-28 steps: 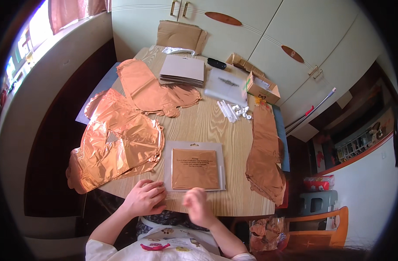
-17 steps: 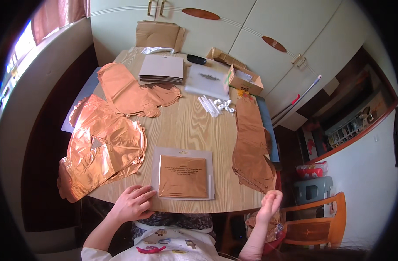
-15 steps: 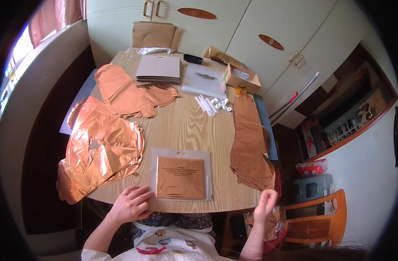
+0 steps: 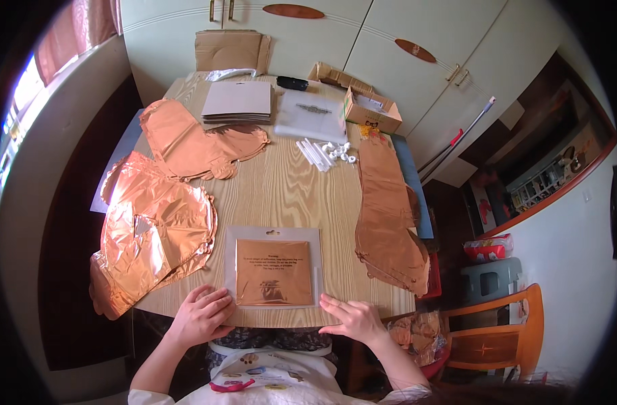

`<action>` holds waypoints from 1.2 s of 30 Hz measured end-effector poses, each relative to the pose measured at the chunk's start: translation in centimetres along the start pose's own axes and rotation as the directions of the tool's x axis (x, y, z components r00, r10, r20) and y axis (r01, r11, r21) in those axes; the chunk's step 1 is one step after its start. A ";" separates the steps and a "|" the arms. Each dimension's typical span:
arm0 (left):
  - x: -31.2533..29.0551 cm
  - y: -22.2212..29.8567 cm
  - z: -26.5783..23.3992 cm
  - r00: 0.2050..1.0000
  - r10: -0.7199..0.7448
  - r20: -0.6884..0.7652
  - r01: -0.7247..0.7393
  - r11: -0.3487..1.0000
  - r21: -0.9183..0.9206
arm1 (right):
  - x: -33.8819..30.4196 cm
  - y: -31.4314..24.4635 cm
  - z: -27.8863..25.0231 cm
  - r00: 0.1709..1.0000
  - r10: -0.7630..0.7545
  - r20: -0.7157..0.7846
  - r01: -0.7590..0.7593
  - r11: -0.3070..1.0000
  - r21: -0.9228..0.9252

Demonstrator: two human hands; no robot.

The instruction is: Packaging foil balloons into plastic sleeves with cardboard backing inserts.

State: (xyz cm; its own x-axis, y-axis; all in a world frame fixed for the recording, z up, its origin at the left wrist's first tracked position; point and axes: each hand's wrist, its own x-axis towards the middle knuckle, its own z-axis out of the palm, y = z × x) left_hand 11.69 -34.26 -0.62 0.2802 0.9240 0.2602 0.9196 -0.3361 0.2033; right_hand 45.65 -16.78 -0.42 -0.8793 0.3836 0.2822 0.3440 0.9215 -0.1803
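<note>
Packaged rose-gold foil sheet [image 4: 273, 271], in its clear sleeve with a pale backing card, lies flat at the near edge of the wooden table [image 4: 288, 189], midway between the two near corners. The left hand [image 4: 200, 316] rests open at the sleeve's near-left corner, fingers spread and touching it. The right hand [image 4: 352, 318] lies open at the near-right corner, fingertips on the table edge just beside the sleeve. Crumpled foil balloons [image 4: 153, 233] cover the left edge; a folded foil strip [image 4: 388, 216] runs along the right edge.
</note>
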 end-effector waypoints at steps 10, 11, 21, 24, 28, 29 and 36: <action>-1.3 1.3 1.3 0.977 0.008 -0.211 -0.007 1.000 0.007 | -1.2 -1.4 1.5 0.988 -0.004 -0.155 -0.005 0.999 -0.054; -1.3 1.3 1.4 0.974 -0.014 -0.226 0.009 1.000 -0.022 | -1.2 -1.5 1.6 0.985 0.003 -0.170 -0.009 0.999 -0.037; -0.1 2.9 2.2 0.880 -0.292 -0.375 0.229 0.952 -0.205 | 0.4 -3.2 3.1 0.916 0.159 -0.369 -0.134 0.987 0.093; 0.4 3.4 2.6 0.846 -0.337 -0.413 0.277 0.940 -0.201 | 0.4 -3.5 3.5 0.906 0.186 -0.380 -0.164 0.982 0.089; 0.6 3.7 3.1 0.818 -0.380 -0.431 0.345 0.925 -0.161 | 0.7 -4.0 3.8 0.896 0.223 -0.383 -0.223 0.974 0.045; 0.7 3.8 3.1 0.823 -0.386 -0.416 0.360 0.922 -0.143 | 0.7 -4.2 3.8 0.900 0.237 -0.366 -0.239 0.970 0.042; 1.0 4.2 3.2 0.831 -0.422 -0.362 0.419 0.903 -0.091 | 0.8 -5.1 3.9 0.884 0.373 -0.281 -0.371 0.926 0.062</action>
State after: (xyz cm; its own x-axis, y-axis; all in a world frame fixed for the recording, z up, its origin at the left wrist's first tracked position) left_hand 16.69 -34.12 -2.49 -0.2548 0.8437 0.4725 0.9232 0.0667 0.3785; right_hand 41.96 -21.39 -2.95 -0.5568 0.7003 0.4466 0.6247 0.7075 -0.3305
